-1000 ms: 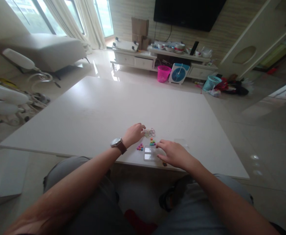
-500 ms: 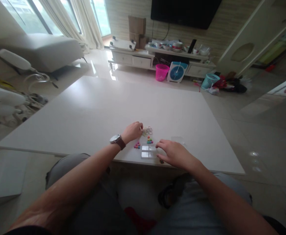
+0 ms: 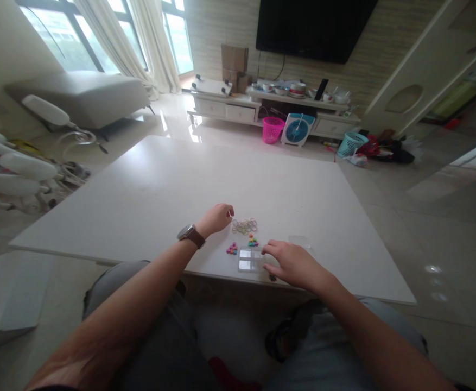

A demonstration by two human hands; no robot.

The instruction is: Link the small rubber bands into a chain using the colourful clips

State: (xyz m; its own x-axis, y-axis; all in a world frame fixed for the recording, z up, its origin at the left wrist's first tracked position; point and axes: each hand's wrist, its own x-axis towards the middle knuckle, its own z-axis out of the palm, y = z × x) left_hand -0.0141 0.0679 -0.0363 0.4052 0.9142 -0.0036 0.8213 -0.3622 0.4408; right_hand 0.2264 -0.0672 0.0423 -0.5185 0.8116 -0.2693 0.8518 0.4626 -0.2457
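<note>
My left hand (image 3: 218, 218), with a wristwatch (image 3: 190, 234) above it, hovers at the left edge of a pile of thin coloured loops (image 3: 245, 225). Its fingers are curled together, and whatever they may hold is too small to make out. A clear case (image 3: 245, 259) with compartments lies near the table's front edge. At the case's right side rests my right hand (image 3: 292, 263), thumb and fingers apart, partly covering it. Two small groups of colourful beads, one pinkish (image 3: 232, 248) and one with orange and green (image 3: 253, 240), sit behind the case. Small dark pieces (image 3: 272, 277) lie below my right thumb.
A clear flat lid (image 3: 299, 240) lies on the white table (image 3: 197, 174) behind my right hand. The table's front edge runs just above my legs. Beyond stand a pink basket (image 3: 273, 130), a blue fan (image 3: 297, 129) and a low cabinet (image 3: 241, 112).
My left hand has drawn slightly left, off the loops, so more of the pile shows. My right hand stays by the case. The whole view has tilted up a little.
</note>
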